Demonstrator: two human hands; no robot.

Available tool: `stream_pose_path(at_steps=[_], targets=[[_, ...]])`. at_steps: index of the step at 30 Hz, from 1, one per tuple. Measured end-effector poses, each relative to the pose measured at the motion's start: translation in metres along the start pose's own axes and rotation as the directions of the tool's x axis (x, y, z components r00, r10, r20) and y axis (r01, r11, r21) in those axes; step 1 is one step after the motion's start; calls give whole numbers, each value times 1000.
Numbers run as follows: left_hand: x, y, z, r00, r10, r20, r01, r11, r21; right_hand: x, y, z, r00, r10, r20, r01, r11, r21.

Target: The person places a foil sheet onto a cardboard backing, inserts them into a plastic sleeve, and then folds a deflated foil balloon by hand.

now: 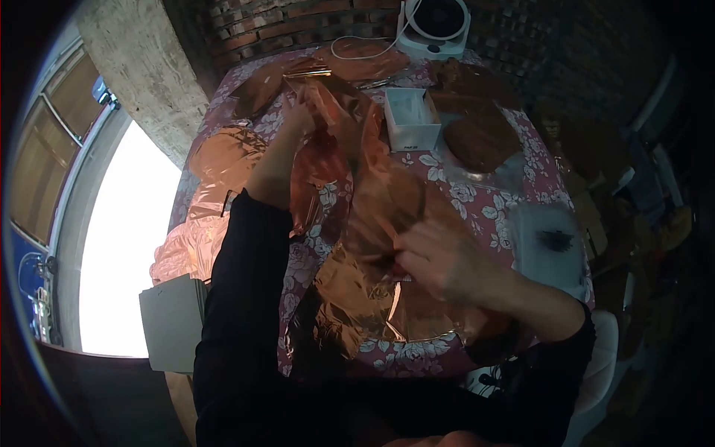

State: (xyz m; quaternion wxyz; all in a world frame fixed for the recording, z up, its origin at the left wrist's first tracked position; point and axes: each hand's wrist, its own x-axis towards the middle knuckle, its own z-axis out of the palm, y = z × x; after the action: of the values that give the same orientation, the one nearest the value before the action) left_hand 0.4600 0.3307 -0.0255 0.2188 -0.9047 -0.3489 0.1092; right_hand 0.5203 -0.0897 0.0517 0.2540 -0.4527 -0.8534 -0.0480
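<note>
A long piece of thin, shiny copper-coloured foil [383, 197] stretches between my two hands over the table. My left hand [299, 118] is at the far end, its fingers closed on the bunched upper part of the foil. Nearer to me, my right hand [436, 261] pinches the lower edge; it is slightly blurred and its fingertips are partly hidden. Below the right hand lies a crumpled, folded copper foil piece [357, 298] close to the table's front edge.
More foil [223, 167] is heaped along the left edge. An open white box [413, 134] stands behind, with a packaged brown piece [482, 138] to its right. A clear plastic bag [547, 249] lies at right, a white fan [438, 30] at the back. The tablecloth [462, 190] is flowered.
</note>
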Motion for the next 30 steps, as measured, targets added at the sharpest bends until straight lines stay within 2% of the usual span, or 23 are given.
stream_pose_path(at_steps=[1, 2, 3, 4, 5, 7, 8, 10, 11, 13, 15, 16, 17, 18, 19, 21, 22, 25, 30], targets=[[66, -9, 80, 947, -169, -272, 124, 977, -174, -6, -13, -6, 1000, 3, 2, -3, 1000, 2], [42, -8, 48, 948, -166, -270, 122, 977, -174, -10, -25, -11, 997, 18, 78, -20, 999, 26], [18, -9, 10, 977, -107, -182, 34, 930, -366, -14, -34, -13, 988, 30, 153, -38, 998, 47], [3, -10, -14, 994, -28, -109, -36, 836, -548, -17, -40, -11, 988, 33, 153, -41, 998, 45], [10, -12, -9, 993, -26, -113, -40, 835, -549, -20, -46, -10, 984, 55, 172, -67, 996, 65], [35, -26, 20, 982, 57, -181, -167, 710, -684, -22, -53, -8, 979, 89, 181, -108, 990, 93], [29, -26, 13, 983, 52, -178, -162, 710, -685, -21, -56, -8, 980, 84, 182, -103, 990, 96], [5, -30, -23, 982, 162, 100, 30, 387, -922, -19, -62, -6, 974, 118, 195, -142, 983, 117], [-14, -30, -38, 983, 155, 103, 35, 390, -920, -18, -65, -6, 975, 110, 193, -135, 984, 120], [-69, -25, -68, 950, 285, -128, -217, 306, -927, -19, -72, -6, 976, 147, 162, -165, 981, 106], [-137, -20, -113, 821, 537, -194, -434, 367, -823, -22, -78, -4, 978, 163, 128, -177, 979, 100], [-164, -15, -117, 743, 634, -215, -508, 325, -798, -25, -81, -4, 977, 189, 95, -197, 976, 92], [-193, -9, -122, 709, 685, -169, -576, 424, -699, -28, -86, -3, 980, 180, 88, -188, 978, 86], [-206, 0, -106, 547, 791, -275, -761, 333, -557, -32, -92, -3, 976, 201, 78, -207, 975, 83], [-280, 18, -135, 601, 739, -305, -757, 403, -515, -36, -99, -7, 976, 212, 56, -215, 974, 68], [-322, 43, -135, 570, 684, -455, -804, 350, -481, -43, -110, -7, 977, 208, 54, -211, 976, 57], [-338, 52, -140, 574, 682, -454, -802, 357, -478, -46, -116, -6, 975, 214, 61, -217, 975, 55], [-375, 79, -143, 648, 596, -475, -726, 292, -623, -52, -136, -4, 973, 221, 69, -223, 974, 33], [-394, 111, -106, 597, 597, -536, -774, 253, -581, -66, -159, 10, 963, 243, 116, -252, 966, 65]])
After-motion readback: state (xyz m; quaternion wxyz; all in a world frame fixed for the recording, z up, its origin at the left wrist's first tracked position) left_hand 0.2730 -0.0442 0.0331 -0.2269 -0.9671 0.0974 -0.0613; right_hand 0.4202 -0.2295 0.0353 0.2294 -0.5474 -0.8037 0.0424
